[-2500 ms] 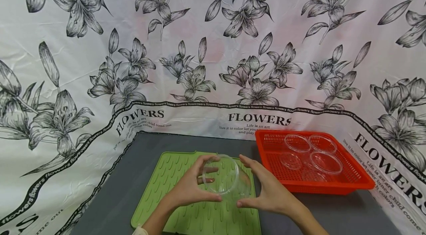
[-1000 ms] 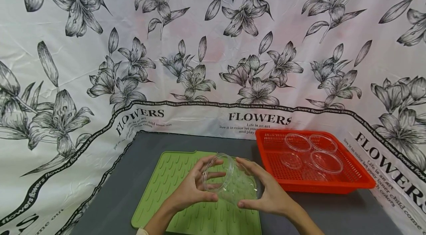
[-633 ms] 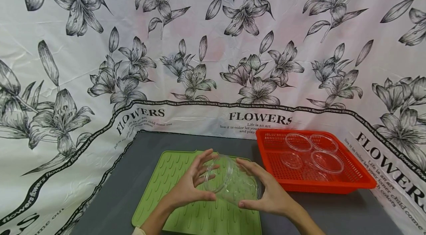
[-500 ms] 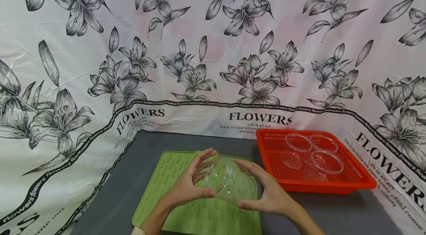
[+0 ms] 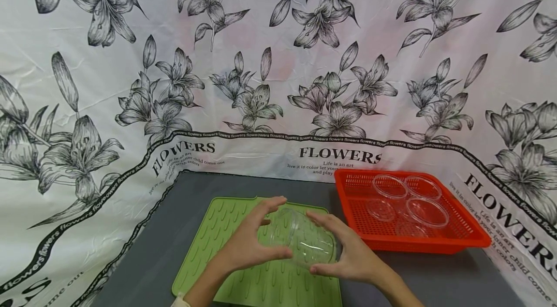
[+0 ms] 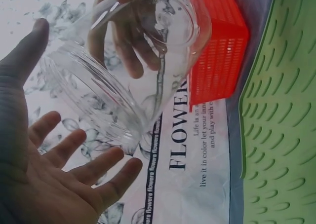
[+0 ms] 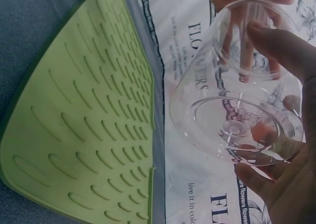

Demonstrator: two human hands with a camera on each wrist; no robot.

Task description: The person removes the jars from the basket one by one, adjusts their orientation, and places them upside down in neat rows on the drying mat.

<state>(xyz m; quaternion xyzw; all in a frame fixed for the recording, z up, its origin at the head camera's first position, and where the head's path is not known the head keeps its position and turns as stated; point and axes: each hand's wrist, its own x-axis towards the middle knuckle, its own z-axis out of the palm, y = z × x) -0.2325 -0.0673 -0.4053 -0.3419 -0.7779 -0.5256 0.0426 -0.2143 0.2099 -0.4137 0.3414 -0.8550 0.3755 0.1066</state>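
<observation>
A clear plastic jar [image 5: 314, 245] is held in the air over a green ridged mat [image 5: 270, 278], tilted with its ringed rim end toward the left. My right hand [image 5: 357, 255] grips its base end, thumb in front and fingers round the far side. Close to the rim end is my left hand [image 5: 248, 244], thumb and fingers apart. In the left wrist view the left hand's fingers [image 6: 106, 179] are spread beside the jar's ribbed rim, with no grip on it. The right wrist view shows the jar's round base beside the right fingers [image 7: 256, 177]. Whether a lid sits on the rim, I cannot tell.
A red mesh basket [image 5: 417, 244] stands to the right of the mat, holding several clear round containers [image 5: 428, 224]. Both mat and basket lie on a grey tabletop [image 5: 148, 254]. A white flower-print curtain [image 5: 256, 157] hangs along the back and sides.
The jar has turned: its round rim faced the head camera more before and now points left. The left fingers reached round the rim earlier and now stand apart from it. The basket is unchanged.
</observation>
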